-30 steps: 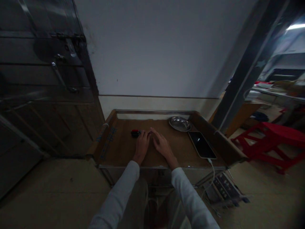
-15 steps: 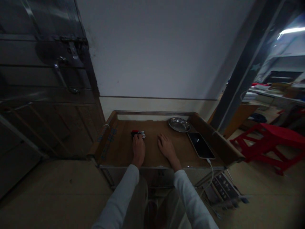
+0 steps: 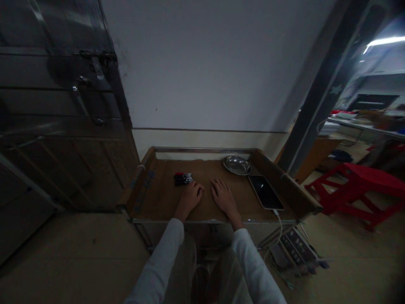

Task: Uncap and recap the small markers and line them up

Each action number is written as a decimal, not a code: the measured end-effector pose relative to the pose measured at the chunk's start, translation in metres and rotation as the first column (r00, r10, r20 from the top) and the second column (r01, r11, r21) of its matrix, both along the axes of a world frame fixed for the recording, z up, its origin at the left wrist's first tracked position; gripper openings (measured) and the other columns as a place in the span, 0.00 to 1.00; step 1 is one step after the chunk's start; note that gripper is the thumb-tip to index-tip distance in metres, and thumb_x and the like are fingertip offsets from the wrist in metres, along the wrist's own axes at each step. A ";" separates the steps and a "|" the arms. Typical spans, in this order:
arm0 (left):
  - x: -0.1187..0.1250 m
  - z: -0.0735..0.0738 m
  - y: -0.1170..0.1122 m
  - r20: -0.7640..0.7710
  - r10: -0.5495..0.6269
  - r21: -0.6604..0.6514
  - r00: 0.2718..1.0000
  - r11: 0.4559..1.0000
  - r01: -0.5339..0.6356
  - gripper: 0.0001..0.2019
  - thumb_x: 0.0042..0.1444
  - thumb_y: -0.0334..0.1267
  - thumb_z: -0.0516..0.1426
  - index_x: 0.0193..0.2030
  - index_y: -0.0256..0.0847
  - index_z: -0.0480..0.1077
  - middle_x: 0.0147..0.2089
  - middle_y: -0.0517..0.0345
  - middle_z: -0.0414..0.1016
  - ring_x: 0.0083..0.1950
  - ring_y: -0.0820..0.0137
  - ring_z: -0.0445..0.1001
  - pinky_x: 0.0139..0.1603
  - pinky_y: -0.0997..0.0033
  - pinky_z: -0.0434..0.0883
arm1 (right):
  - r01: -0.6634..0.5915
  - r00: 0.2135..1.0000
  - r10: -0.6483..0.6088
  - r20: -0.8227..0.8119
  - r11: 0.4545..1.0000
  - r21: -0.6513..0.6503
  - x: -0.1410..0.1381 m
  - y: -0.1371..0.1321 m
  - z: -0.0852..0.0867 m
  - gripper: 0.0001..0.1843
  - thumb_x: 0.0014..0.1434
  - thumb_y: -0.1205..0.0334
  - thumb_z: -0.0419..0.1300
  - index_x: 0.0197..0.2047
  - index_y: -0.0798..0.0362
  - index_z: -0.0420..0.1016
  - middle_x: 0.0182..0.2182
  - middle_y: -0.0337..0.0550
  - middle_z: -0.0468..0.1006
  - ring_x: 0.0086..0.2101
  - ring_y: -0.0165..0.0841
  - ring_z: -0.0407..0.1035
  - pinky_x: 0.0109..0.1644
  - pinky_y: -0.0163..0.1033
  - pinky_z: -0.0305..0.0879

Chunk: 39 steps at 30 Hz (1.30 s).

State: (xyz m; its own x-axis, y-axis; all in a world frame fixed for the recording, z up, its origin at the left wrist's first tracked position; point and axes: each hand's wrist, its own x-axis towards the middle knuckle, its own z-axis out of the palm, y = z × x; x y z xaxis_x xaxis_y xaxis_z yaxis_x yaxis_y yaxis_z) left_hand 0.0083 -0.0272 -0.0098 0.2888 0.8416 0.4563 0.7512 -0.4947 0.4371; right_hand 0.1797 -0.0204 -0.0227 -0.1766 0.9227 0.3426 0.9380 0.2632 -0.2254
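Note:
Several pens (image 3: 182,179), one with a red end and the others black, lie side by side on the brown cardboard top of a small table (image 3: 164,202). Just right of and nearer than the pens, my left hand (image 3: 192,195) rests on the cardboard with its fingers stretched forward, holding nothing. My right hand (image 3: 223,196) lies flat on the cardboard a little farther right, fingers spread and nothing in them. To the right of that hand are a phone (image 3: 265,192) and, behind it, a round shiny metal dish (image 3: 237,165).
A white cable (image 3: 280,228) runs from the phone over the front edge to a power strip (image 3: 299,250) below. Raised cardboard sides (image 3: 286,185) border the table. A red stool (image 3: 357,185) stands at right, a door (image 3: 63,105) at left, and a wall (image 3: 205,76) behind.
My left hand has moved off the pens, to the right and slightly nearer. The pens now show fully. My right hand has barely moved.

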 end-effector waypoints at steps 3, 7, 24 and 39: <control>-0.001 -0.001 0.001 0.026 -0.011 -0.016 1.000 1.000 0.011 0.09 0.57 0.28 0.49 0.39 0.41 0.68 0.41 0.55 0.68 0.46 0.68 0.67 0.51 0.66 0.66 | 0.001 1.000 -0.002 -0.011 1.000 -0.008 0.000 0.000 0.001 0.23 0.64 0.58 0.42 0.61 0.52 0.59 0.61 0.47 0.61 0.60 0.38 0.52 0.62 0.48 0.48; -0.001 -0.001 0.001 0.045 -0.024 -0.014 0.999 1.000 0.025 0.09 0.57 0.28 0.49 0.39 0.41 0.68 0.41 0.55 0.68 0.46 0.68 0.67 0.52 0.64 0.66 | 0.001 1.000 -0.001 -0.024 1.000 -0.003 -0.001 -0.001 0.001 0.23 0.64 0.58 0.42 0.60 0.52 0.60 0.60 0.48 0.61 0.60 0.38 0.52 0.62 0.48 0.47; -0.003 0.001 -0.003 0.060 -0.040 -0.029 0.997 0.999 0.041 0.10 0.57 0.27 0.48 0.39 0.41 0.68 0.42 0.55 0.68 0.46 0.68 0.67 0.52 0.65 0.65 | -0.001 0.999 0.003 -0.045 0.999 0.032 -0.002 -0.001 0.000 0.23 0.64 0.59 0.43 0.60 0.53 0.61 0.59 0.48 0.62 0.60 0.39 0.52 0.62 0.49 0.47; -0.056 0.004 -0.004 -0.033 0.493 0.093 0.869 0.867 -0.489 0.10 0.55 0.29 0.51 0.45 0.37 0.66 0.44 0.47 0.66 0.46 0.60 0.65 0.49 0.58 0.65 | -0.003 0.999 0.005 -0.046 0.999 0.043 -0.001 -0.002 0.000 0.22 0.64 0.59 0.42 0.59 0.53 0.62 0.59 0.48 0.63 0.59 0.38 0.53 0.62 0.48 0.48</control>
